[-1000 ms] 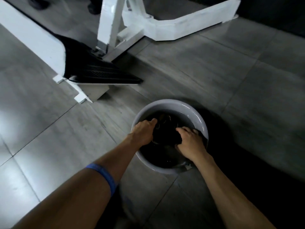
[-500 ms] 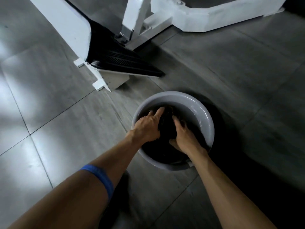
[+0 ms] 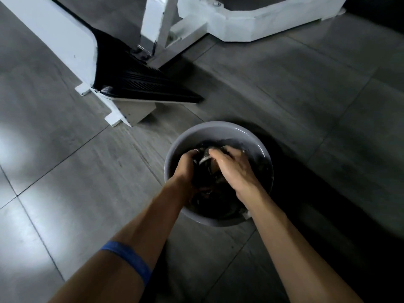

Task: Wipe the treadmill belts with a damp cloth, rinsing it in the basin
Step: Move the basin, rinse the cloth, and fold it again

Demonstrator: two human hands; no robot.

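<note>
Now both hands worked the cloth (image 3: 206,159) in the basin (image 3: 215,129).
I saw my left hand (image 3: 185,166) and right hand (image 3: 235,169) curled round it, touching; treadmill (image 3: 150,86) far left.

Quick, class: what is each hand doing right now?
Left hand: grips the dark cloth in the basin.
Right hand: grips the same cloth.
</note>
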